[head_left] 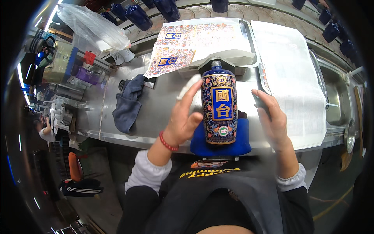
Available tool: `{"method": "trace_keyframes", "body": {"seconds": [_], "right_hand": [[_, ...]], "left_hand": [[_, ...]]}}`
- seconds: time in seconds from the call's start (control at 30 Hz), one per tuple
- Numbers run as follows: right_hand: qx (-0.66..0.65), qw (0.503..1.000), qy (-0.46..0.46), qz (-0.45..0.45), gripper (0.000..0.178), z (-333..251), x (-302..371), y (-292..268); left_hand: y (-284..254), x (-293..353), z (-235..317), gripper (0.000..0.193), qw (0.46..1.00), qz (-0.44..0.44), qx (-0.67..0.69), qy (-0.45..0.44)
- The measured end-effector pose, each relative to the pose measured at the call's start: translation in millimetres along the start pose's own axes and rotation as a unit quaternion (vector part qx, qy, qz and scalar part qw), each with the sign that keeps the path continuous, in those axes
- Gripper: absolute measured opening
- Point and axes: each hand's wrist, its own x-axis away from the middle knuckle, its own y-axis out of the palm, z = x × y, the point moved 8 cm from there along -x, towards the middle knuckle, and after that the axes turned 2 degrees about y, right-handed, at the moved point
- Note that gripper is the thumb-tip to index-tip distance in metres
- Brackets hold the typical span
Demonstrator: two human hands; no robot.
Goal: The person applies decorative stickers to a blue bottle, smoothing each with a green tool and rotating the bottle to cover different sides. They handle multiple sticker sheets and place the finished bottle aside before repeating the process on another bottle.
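Note:
A dark blue bottle [219, 105] with a colourful floral label lies on its back on a blue cushion [242, 136], its neck pointing away from me. My left hand [182, 117] is beside its left side, fingers stretched out, with white covering on some fingertips. Those fingertips come very close to the glass; whether they touch it I cannot tell. To the right, my right hand [272, 117] is held open and apart from the bottle, with something dark about one finger. Behind the bottle's neck, printed label sheets [173, 58] with the same floral pattern lie on a tray.
A grey cloth [130, 103] lies on the metal worktable [165, 91] at left. White sheets [293, 89] cover its right part, beside a sink [337, 93]. More dark blue bottles [138, 17] stand along a slatted conveyor at the back. A clear plastic bag [93, 31] sits at the far left.

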Motion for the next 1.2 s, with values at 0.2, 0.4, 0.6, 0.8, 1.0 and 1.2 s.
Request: {"method": "trace_keyframes", "body": {"seconds": [0.2, 0.4, 0.6, 0.8, 1.0, 1.2], "right_hand": [[-0.076, 0.994, 0.074, 0.036, 0.046, 6.5, 44.2, 6.3], [-0.069, 0.996, 0.045, 0.024, 0.040, -2.1, 29.4, -2.9], [-0.048, 0.998, 0.018, -0.023, 0.061, -16.0, 40.0, 3.3], [0.000, 0.997, -0.050, -0.063, 0.081, -33.8, 49.4, 18.9], [0.007, 0.999, -0.022, -0.043, 0.095, -33.7, 46.9, 33.5], [0.043, 0.998, -0.047, 0.013, 0.097, -40.1, 39.3, 37.0]], "left_hand": [[19.2, -20.1, 39.0, 0.078, 0.930, -0.094, -0.269, 0.231], [8.6, -52.8, 33.1, 0.061, 0.921, -0.079, -0.291, 0.246], [46.9, -31.0, 52.6, 0.055, 0.887, -0.169, -0.308, 0.301], [49.4, 7.6, 68.1, 0.056, 0.906, -0.197, -0.281, 0.245], [-20.1, -1.2, 6.2, 0.042, 0.989, 0.125, -0.069, -0.026], [21.6, -58.3, -74.9, 0.054, 0.887, -0.019, 0.373, -0.270]]}}
